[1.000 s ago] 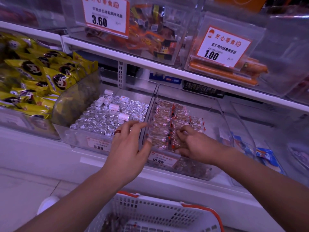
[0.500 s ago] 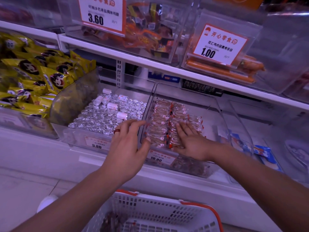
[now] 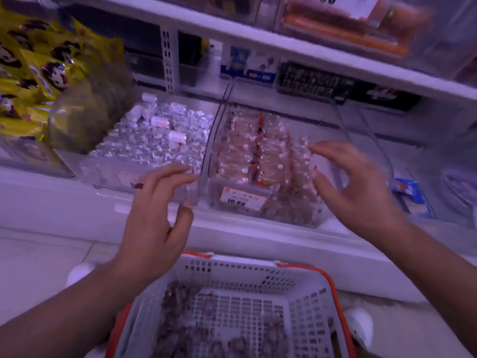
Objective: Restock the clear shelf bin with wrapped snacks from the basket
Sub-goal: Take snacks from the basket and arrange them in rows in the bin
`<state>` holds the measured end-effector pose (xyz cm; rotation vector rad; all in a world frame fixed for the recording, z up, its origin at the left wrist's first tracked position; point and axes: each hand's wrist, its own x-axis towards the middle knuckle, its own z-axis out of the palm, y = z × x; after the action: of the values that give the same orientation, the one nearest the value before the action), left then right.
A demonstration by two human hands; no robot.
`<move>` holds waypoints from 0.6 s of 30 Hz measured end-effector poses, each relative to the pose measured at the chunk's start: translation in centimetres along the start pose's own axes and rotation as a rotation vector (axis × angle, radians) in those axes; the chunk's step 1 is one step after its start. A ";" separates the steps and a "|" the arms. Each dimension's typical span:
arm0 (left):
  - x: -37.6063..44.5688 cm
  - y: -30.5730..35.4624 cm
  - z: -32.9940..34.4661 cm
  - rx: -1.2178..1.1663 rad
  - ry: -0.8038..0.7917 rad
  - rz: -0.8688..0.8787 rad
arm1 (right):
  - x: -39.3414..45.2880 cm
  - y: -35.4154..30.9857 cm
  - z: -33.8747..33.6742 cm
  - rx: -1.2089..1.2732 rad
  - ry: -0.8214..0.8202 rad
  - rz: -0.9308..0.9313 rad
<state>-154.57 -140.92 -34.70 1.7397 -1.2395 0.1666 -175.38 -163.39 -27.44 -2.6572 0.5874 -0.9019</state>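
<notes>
Both hands have come off the snacks since half a second ago: the right hand (image 3: 361,187), which lay flat on the rows, is now lifted clear with its fingers spread and loosely bent, holding nothing, just right of the packed stacks. Its fingertips hover near the rightmost row; whether they brush it I cannot tell through the blur. The left hand (image 3: 154,220) has drawn back a little too and hangs near the front left corner of the clear shelf bin (image 3: 291,215), fingers apart and relaxed, thumb out, empty (a dark red ring shows on one finger).

Wrapped snacks (image 3: 247,153) stand in neat rows inside the bin, filling its left and middle part, with a price tag (image 3: 242,198) on its near wall. More of them lie loose in the white basket (image 3: 307,303) with orange rim, which sits near the person, below both forearms.

Left of the bin, touching it, another clear bin holds silver-wrapped sweets (image 3: 152,138), and farther left yellow packets (image 3: 38,73) pile high. Above, on the far shelf (image 3: 284,45), orange sticks (image 3: 346,34) lie in a tub. A blue packet (image 3: 407,189) lies well to the right.
</notes>
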 end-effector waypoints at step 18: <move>-23.4 -12.5 14.3 0.565 -1.252 -0.211 | -33.2 9.2 25.5 -0.403 -1.036 0.898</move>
<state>-161.42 -135.90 -63.61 2.5628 -1.9508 -0.9194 -186.04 -153.09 -67.65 -2.2403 1.4977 0.8431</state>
